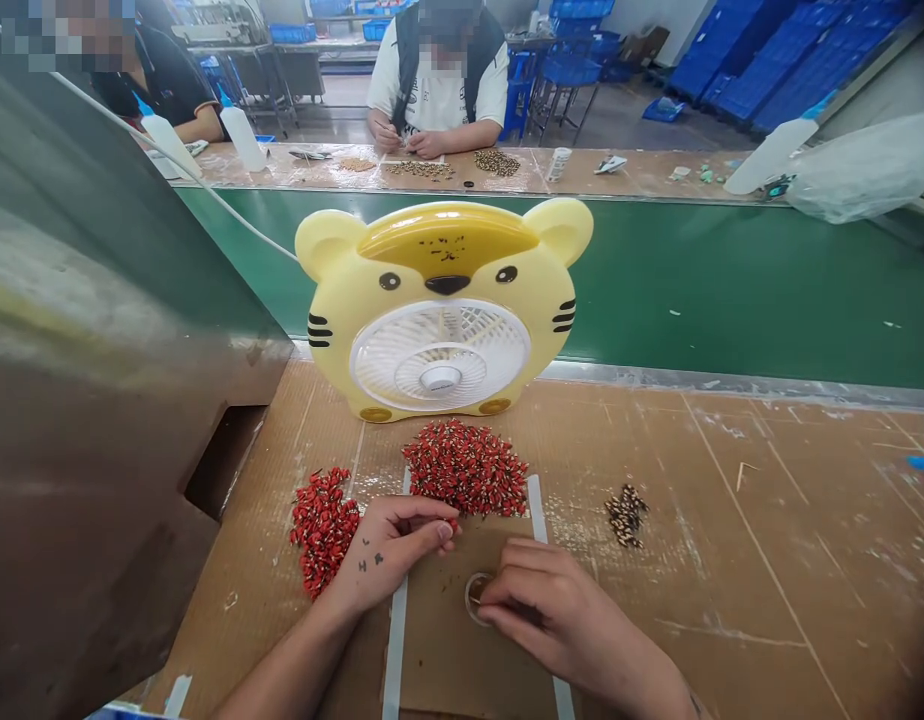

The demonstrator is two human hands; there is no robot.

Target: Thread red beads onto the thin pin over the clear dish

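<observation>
Left hand (387,550) and right hand (556,615) work over a taped cardboard sheet (462,640) at lower centre.

On the brown tabletop (724,560), a yellow tiger-shaped fan (441,320) stands at centre, and a co-worker (439,80) sits at a far bench at top centre. A large heap of red pieces (466,468) lies just above the sheet, with a smaller heap (323,530) to its left and a dark speckled pile (627,515) to the right. The palm-down left hand has a narrow grip on a small red piece (452,523); the curled right hand narrowly holds a small round ring (477,598). A careless wrist sweep could scatter the heaps, and a slipped pinch could drop the piece.
</observation>
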